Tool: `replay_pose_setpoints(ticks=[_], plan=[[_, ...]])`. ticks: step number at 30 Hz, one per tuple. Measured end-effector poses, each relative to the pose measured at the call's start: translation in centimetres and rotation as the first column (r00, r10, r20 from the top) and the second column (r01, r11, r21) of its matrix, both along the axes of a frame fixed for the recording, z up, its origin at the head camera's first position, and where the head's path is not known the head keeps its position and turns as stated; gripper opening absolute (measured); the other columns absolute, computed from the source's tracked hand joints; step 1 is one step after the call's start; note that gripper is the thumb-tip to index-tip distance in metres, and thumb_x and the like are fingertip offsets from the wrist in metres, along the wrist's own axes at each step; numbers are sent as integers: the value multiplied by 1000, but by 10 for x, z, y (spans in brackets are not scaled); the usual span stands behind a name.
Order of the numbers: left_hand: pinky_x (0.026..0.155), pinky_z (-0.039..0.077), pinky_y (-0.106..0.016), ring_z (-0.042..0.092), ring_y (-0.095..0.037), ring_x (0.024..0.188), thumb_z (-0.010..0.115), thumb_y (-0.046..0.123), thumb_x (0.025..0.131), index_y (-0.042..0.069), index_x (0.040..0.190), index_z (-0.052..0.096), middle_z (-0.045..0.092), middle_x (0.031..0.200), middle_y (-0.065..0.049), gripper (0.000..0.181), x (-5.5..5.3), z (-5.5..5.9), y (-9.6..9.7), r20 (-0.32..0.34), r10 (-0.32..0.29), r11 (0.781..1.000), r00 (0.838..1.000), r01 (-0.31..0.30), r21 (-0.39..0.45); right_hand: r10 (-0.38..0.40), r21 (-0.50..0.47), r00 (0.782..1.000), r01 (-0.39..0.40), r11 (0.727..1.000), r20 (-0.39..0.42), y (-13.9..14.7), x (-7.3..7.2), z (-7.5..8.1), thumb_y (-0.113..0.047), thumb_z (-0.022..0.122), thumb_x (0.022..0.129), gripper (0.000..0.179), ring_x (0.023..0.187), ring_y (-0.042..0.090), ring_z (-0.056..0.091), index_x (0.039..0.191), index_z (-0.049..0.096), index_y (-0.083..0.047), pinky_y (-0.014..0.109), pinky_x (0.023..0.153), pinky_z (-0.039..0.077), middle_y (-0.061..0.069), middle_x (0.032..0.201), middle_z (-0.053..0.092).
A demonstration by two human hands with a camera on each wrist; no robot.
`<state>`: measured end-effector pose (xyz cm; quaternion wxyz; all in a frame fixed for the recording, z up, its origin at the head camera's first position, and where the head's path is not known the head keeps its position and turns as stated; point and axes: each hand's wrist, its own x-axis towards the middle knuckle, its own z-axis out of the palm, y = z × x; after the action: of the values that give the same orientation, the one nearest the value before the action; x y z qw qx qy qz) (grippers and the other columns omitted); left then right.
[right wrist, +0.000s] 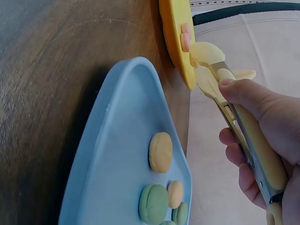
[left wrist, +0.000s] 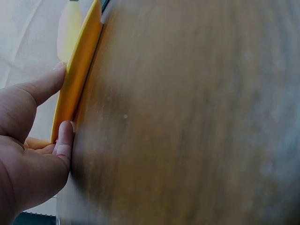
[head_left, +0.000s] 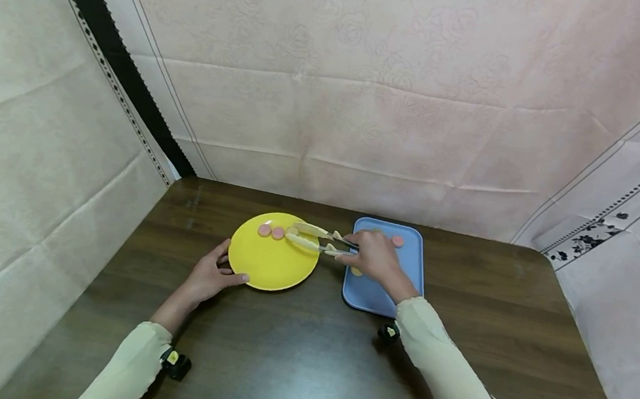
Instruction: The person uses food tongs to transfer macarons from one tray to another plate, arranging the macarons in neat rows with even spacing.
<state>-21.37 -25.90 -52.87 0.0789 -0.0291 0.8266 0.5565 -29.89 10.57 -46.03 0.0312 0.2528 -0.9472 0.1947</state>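
Observation:
My left hand (head_left: 212, 274) holds the edge of a round yellow plate (head_left: 270, 269), thumb at the near rim and fingers along its left side. In the left wrist view the plate (left wrist: 79, 70) shows edge-on between thumb and fingers. With my right hand (head_left: 375, 256) I grip cream-handled tongs (right wrist: 255, 145). Their pale tips reach over the plate's right part, around a pale yellow macaron (head_left: 293, 230); whether they touch it cannot be told. Left of it on the plate lie two pink macarons (head_left: 278, 233) in a row.
Beneath my right hand a blue tray (head_left: 368, 294) stands right of the plate. On it are yellow (right wrist: 161, 152), green (right wrist: 153, 204) and pink (head_left: 397, 241) macarons. A brown wooden table (head_left: 278, 359) carries everything; patterned cloth (head_left: 363, 132) hangs behind it.

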Motion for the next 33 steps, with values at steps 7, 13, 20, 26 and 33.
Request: replay_pose_setpoints(ticks=[7,13,20,26,33], plan=[[90,58,-30,62,-39,122,84,22,88,4,164,9,41,155,-27,109,0,0,0,0,4,1000,1000,-4,3,-14,13,1000,15,1000,-7,-3,1,-2,-39,86,82,50,70,16,61,121,77,-9,32,57,50,9,104,76],[90,58,-30,62,-38,122,84,22,87,5,164,9,42,154,-27,109,-1,-1,-1,0,8,1000,1000,-8,3,-20,-9,1000,20,1000,-13,2,5,1,-40,87,81,55,89,23,69,123,75,-7,36,67,56,11,113,75],[91,58,-32,62,-38,122,84,23,87,5,165,8,42,154,-27,110,-1,0,-3,10,9,1000,1000,-9,-4,-10,-74,998,5,997,-68,27,20,16,-39,88,80,56,87,24,70,125,75,-8,44,75,57,9,110,76],[91,58,-30,61,-39,122,84,24,87,5,164,7,41,154,-28,111,-1,1,-3,3,6,1000,1000,-6,-6,-36,-102,996,27,994,-84,56,38,31,-36,88,80,57,106,32,70,125,73,-4,50,85,58,14,121,74],[92,58,-31,61,-38,123,84,25,87,4,164,6,41,155,-28,111,0,0,-2,4,-6,1000,1000,6,-3,-107,-88,989,98,991,-106,98,60,32,-36,88,81,61,83,25,67,130,70,-3,44,71,56,16,111,76]])
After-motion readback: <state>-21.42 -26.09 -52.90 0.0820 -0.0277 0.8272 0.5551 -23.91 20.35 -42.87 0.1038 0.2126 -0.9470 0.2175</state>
